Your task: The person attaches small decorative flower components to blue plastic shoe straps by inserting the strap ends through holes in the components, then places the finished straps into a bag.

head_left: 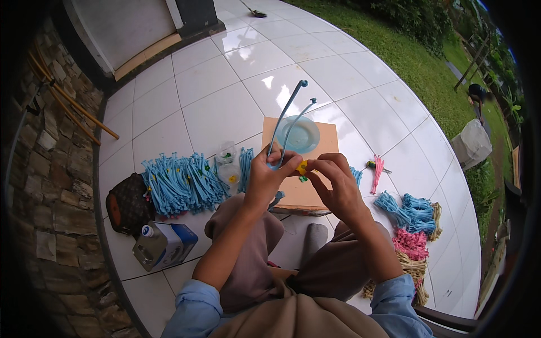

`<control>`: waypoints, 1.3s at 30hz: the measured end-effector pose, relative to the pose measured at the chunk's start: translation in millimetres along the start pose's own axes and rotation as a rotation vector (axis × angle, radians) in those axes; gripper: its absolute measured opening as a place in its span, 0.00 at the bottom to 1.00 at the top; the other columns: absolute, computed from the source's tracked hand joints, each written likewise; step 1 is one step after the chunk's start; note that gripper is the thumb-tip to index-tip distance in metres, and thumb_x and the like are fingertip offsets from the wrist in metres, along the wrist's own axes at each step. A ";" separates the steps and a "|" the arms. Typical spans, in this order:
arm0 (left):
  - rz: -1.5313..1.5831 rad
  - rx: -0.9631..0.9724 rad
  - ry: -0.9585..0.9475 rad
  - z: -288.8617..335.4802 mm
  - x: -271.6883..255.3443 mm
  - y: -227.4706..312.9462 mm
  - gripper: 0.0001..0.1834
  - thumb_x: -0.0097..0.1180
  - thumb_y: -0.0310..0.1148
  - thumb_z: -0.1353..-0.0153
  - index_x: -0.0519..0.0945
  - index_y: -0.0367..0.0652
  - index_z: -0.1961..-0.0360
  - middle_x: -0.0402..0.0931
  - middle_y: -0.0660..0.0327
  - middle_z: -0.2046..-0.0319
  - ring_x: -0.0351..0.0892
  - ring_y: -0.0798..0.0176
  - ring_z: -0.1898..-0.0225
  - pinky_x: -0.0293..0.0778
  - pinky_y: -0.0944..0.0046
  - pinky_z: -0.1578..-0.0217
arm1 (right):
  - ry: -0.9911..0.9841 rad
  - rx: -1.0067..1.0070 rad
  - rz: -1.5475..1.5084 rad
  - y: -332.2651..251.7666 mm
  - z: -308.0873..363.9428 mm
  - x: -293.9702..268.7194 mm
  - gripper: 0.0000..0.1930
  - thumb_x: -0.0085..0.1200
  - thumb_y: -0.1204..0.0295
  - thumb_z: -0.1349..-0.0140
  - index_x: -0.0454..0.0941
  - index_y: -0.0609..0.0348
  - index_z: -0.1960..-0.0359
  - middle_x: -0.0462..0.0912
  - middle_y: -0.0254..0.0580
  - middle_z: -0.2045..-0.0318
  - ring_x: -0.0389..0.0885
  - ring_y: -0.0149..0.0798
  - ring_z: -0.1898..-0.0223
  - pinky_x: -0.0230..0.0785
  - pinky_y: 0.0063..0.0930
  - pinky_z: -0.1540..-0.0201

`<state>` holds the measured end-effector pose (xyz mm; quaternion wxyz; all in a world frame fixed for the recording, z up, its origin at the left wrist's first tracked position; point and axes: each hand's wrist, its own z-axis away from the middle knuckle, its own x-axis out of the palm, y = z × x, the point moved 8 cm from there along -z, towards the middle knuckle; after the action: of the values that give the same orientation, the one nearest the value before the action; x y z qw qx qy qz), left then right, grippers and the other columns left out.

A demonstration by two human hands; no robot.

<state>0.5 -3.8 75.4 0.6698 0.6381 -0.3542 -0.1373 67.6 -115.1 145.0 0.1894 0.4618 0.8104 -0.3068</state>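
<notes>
My left hand (267,176) is closed around long light-blue cords (287,117), whose knotted or curled ends stick up above it. A small yellow flower-shaped piece (304,167) sits between the fingertips of both hands. My right hand (339,186) pinches that yellow piece from the right with thumb and forefinger. Just under it a small green piece (303,179) shows; whether it lies on the board or hangs from the cords I cannot tell. Below my hands is a brown cardboard-topped surface (296,196), with a round translucent blue bowl (314,133) on its far part.
Piled light-blue cords (183,183) lie left, beside clear plastic cups (226,172) with small pieces. Nearer are a brown bag (128,205) and a metal can (164,245). Pink cords (377,176) and tied bundles (410,243) lie right. A person (478,94) bends on the grass.
</notes>
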 end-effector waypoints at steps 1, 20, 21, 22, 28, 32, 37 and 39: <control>-0.060 0.050 -0.025 0.5 2.5 2.8 0.16 0.56 0.29 0.44 0.58 0.44 0.77 0.76 0.55 0.71 0.78 0.69 0.70 0.79 0.70 0.70 | -0.002 -0.001 0.001 -0.1 -0.4 -0.5 0.26 0.59 0.85 0.56 0.64 0.59 0.53 0.76 0.41 0.66 0.74 0.44 0.63 0.68 0.32 0.62; -0.333 0.241 -0.026 12.7 15.4 16.9 0.06 0.41 0.24 0.36 0.58 0.40 0.69 0.66 0.63 0.78 0.68 0.76 0.78 0.65 0.75 0.79 | 0.439 1.014 -1.168 61.6 28.0 27.6 0.25 0.59 0.80 0.50 0.53 0.56 0.59 0.78 0.45 0.72 0.72 0.30 0.69 0.62 0.22 0.63; -0.333 0.240 -0.027 12.9 15.7 16.9 0.06 0.41 0.24 0.36 0.58 0.40 0.69 0.66 0.63 0.78 0.68 0.76 0.78 0.65 0.75 0.79 | 0.448 1.016 -1.156 61.8 27.4 28.5 0.25 0.59 0.80 0.50 0.53 0.56 0.59 0.78 0.45 0.73 0.72 0.31 0.70 0.62 0.23 0.63; -0.347 0.237 -0.030 13.0 16.5 16.5 0.06 0.42 0.25 0.36 0.58 0.40 0.68 0.66 0.64 0.78 0.69 0.75 0.78 0.66 0.75 0.79 | 0.458 1.019 -1.144 62.1 27.0 29.1 0.25 0.60 0.80 0.50 0.52 0.56 0.60 0.78 0.46 0.73 0.73 0.32 0.70 0.62 0.24 0.63; -0.423 0.250 -0.043 13.6 17.7 17.9 0.06 0.42 0.25 0.36 0.58 0.40 0.67 0.66 0.62 0.79 0.72 0.71 0.78 0.68 0.71 0.78 | 0.464 1.003 -1.093 60.7 20.7 29.5 0.25 0.60 0.79 0.51 0.51 0.55 0.63 0.79 0.46 0.74 0.74 0.33 0.74 0.64 0.27 0.63; -0.377 0.279 -0.046 13.3 17.3 18.1 0.05 0.42 0.25 0.37 0.59 0.39 0.66 0.67 0.63 0.79 0.71 0.74 0.78 0.68 0.74 0.78 | 0.467 0.977 -1.080 62.2 20.9 29.7 0.25 0.60 0.79 0.51 0.51 0.54 0.64 0.79 0.46 0.74 0.74 0.33 0.74 0.65 0.27 0.63; -0.424 0.285 -0.076 13.6 17.5 17.9 0.06 0.41 0.27 0.36 0.58 0.40 0.66 0.69 0.60 0.79 0.75 0.68 0.79 0.71 0.70 0.77 | 0.502 0.961 -0.999 63.9 21.6 28.9 0.24 0.59 0.80 0.50 0.51 0.54 0.64 0.78 0.45 0.74 0.74 0.31 0.74 0.67 0.26 0.63; -0.426 0.277 -0.088 13.8 18.5 17.3 0.06 0.41 0.27 0.36 0.58 0.40 0.66 0.70 0.59 0.79 0.75 0.68 0.79 0.71 0.70 0.77 | 0.479 0.915 -0.986 60.6 19.1 28.6 0.23 0.58 0.80 0.49 0.51 0.55 0.64 0.77 0.45 0.73 0.75 0.31 0.73 0.68 0.25 0.65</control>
<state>0.0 -23.5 96.5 0.5157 0.7774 -0.2562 -0.2532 106.1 -86.4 94.5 -0.3677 0.1294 0.7341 -0.5561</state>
